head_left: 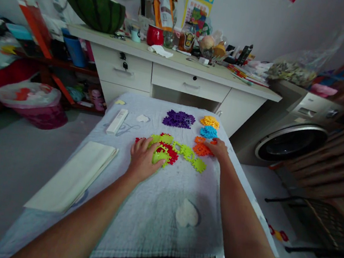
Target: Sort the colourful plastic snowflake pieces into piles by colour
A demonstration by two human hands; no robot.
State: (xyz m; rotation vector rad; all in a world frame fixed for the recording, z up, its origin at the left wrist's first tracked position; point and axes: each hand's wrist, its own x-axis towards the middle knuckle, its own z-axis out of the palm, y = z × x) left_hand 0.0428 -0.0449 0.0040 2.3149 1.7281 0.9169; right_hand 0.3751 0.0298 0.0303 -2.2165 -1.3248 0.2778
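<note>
My left hand [145,157] curves over the heap in the middle of the cloth. A lime-green toothed building piece [160,154] lies between its thumb and index finger. Red building pieces [172,157] show beneath and beside it. A string of lime-green pieces [187,151] runs off to the right. At the table's right side my right hand [220,149] has its fingers bent onto orange building pieces [201,149]; its fingertips are partly hidden. Behind these are a blue pile [208,131], a yellow pile [209,121] and a larger purple pile [179,119].
On the cloth-covered table [160,213] lie a folded cream cloth [72,177] and a white oblong box [117,121] at the left. Beyond stands a drawer desk [191,84] with a cut watermelon [93,7]. A washing machine [275,122] is at right, a pink bin [34,109] at left.
</note>
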